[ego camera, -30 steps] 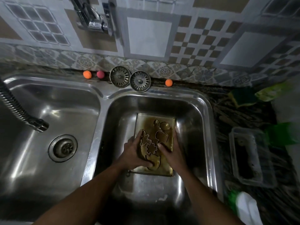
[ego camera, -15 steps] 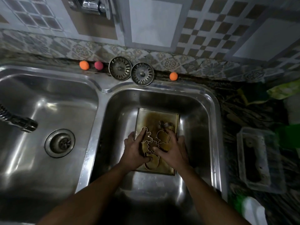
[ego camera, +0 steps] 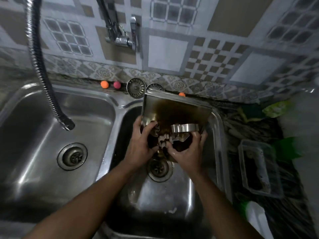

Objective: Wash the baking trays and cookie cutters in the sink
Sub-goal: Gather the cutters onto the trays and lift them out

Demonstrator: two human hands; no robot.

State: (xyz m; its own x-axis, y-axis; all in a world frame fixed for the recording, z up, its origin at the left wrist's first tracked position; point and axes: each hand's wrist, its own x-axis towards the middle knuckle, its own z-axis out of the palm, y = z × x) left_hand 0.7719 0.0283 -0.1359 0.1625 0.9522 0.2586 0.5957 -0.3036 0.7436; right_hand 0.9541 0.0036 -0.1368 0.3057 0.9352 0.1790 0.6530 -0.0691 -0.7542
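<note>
Steel double sink (ego camera: 34,135) under patterned wall tiles (ego camera: 167,52); dark marbled counter (ego camera: 231,123) right.

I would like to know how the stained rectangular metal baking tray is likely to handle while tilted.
The stained rectangular metal baking tray is probably stiff: it shows no sag though the left hand and right hand grip only its lower end. Its surface looks wet, so it is likely slippery. The loose metal cookie cutters may slide off.
</note>
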